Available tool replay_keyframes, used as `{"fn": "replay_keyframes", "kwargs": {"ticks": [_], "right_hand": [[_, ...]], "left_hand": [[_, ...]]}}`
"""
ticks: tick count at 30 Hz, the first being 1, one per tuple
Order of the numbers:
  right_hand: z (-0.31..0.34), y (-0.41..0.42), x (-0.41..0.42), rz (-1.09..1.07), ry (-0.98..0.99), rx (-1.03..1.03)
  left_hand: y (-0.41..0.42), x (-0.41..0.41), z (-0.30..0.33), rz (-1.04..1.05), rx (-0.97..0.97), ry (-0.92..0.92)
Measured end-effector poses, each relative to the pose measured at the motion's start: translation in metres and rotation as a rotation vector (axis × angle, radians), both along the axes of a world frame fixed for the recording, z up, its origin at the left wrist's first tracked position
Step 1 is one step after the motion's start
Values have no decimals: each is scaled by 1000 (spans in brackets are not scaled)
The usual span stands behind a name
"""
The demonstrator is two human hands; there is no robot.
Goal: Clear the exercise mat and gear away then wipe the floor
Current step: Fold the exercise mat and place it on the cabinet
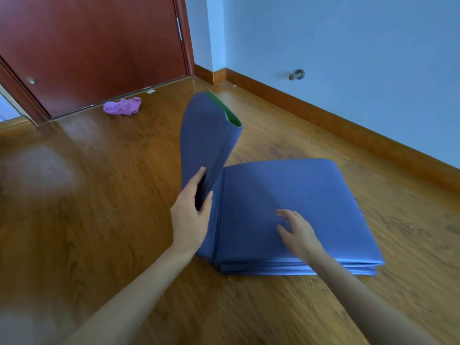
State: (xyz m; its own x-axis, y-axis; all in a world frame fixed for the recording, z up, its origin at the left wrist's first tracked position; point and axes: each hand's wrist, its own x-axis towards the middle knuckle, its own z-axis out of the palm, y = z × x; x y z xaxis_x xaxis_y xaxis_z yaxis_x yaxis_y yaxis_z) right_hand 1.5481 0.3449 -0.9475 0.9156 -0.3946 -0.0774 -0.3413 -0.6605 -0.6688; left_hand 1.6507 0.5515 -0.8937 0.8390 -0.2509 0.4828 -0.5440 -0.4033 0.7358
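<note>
No readable text, label, brand, number or sign is showing anywhere in the view. The folded blue foam exercise mat (286, 210) is lying plain-faced on the floor, and the reddish-brown wooden door (94, 46) beyond the mat is carrying no lettering. The small pale scrap (150, 91) lying at the foot of that door is too small and blurred to read.

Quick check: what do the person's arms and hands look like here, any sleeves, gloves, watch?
Both arms are bare as far as the frame shows, with no sleeves in view. The left hand and right hand wear no gloves. No watch, ring or band shows. The right hand is slightly blurred.
</note>
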Motion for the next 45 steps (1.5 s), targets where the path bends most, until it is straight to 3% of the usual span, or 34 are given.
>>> {"fn": "replay_keyframes", "kwargs": {"ticks": [4, 7, 10, 12, 17, 22, 26, 31, 36, 41, 45], "right_hand": [[25, -20, -3, -297, -281, 291], [47, -42, -12, -578, -511, 671], [58, -70, -32, -788, -601, 1033], [58, -85, -46, -801, -569, 1138], [46, -100, -63, -698, -322, 824], [31, -105, -70, -753, -308, 695], [22, -118, -79, -860, -321, 693], [3, -120, -84, -938, -209, 552], [1, -122, -74, -929, -57, 400], [5, -132, -42, -614, 89, 49], [0, -137, -13, -485, 242, -86]], "left_hand": [[-40, -22, -3, -209, 53, -101], [-67, -36, -17, -336, 182, -189], [-87, -47, -35, -497, 390, -307], [-96, -52, -44, -622, 473, -362], [-95, -49, -44, -803, 360, -322], [-80, -4, -43, -437, 116, -82], [-65, 32, -62, -124, 297, 194], [-57, 20, -91, -186, 313, 426], [-62, 11, -99, -158, 413, 364], [-61, 7, -105, -162, 517, 278], [-60, 7, -113, -154, 591, 241]]}}
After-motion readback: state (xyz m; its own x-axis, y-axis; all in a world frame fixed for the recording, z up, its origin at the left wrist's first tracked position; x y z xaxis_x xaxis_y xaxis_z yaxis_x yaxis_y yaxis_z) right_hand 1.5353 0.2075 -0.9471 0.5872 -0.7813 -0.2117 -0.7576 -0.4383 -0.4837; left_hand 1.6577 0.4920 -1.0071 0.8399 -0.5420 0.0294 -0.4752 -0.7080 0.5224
